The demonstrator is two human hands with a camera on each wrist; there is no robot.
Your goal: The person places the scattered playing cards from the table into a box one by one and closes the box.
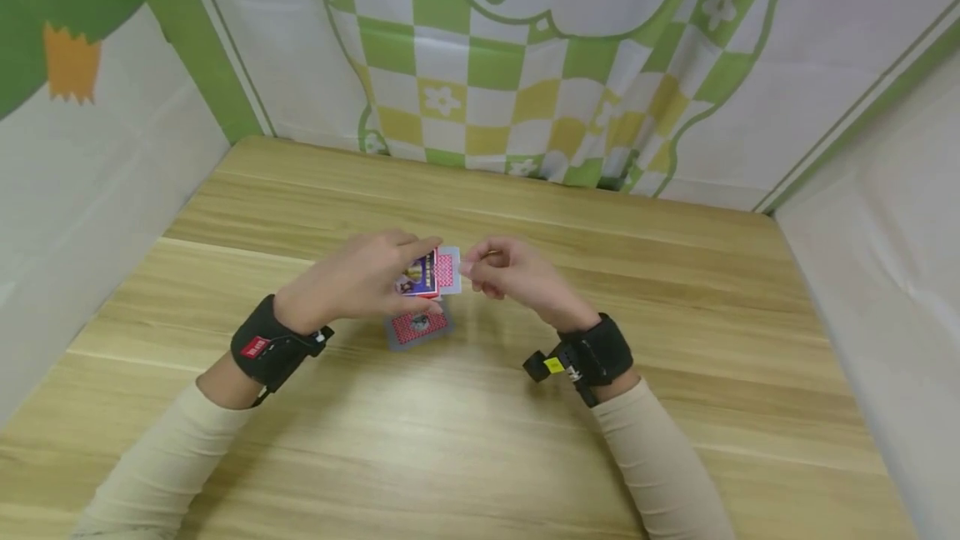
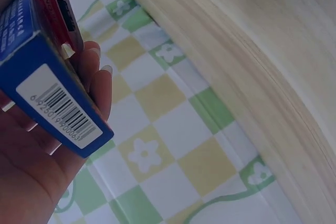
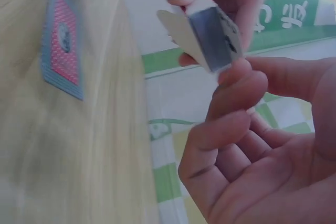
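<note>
My left hand (image 1: 360,273) grips a blue-and-red playing card box (image 1: 418,275), its barcode end facing the left wrist camera. Red-backed playing cards (image 1: 447,271) with a pale border stick out of the box's right end. In the right wrist view the box's pale flaps (image 3: 181,32) stand spread at that end. The thumb and forefinger of my right hand (image 1: 521,277) pinch at the outer edge of the protruding cards; how many they hold I cannot tell. Just below the box, a pile of red-backed cards (image 1: 420,325) lies face down on the table.
The wooden table (image 1: 480,440) spreads around both hands. A green, yellow and white checked curtain (image 1: 491,107) hangs along its back edge, and pale fabric walls (image 1: 885,190) stand at the sides. Each wrist wears a black strap (image 1: 600,348) with a camera.
</note>
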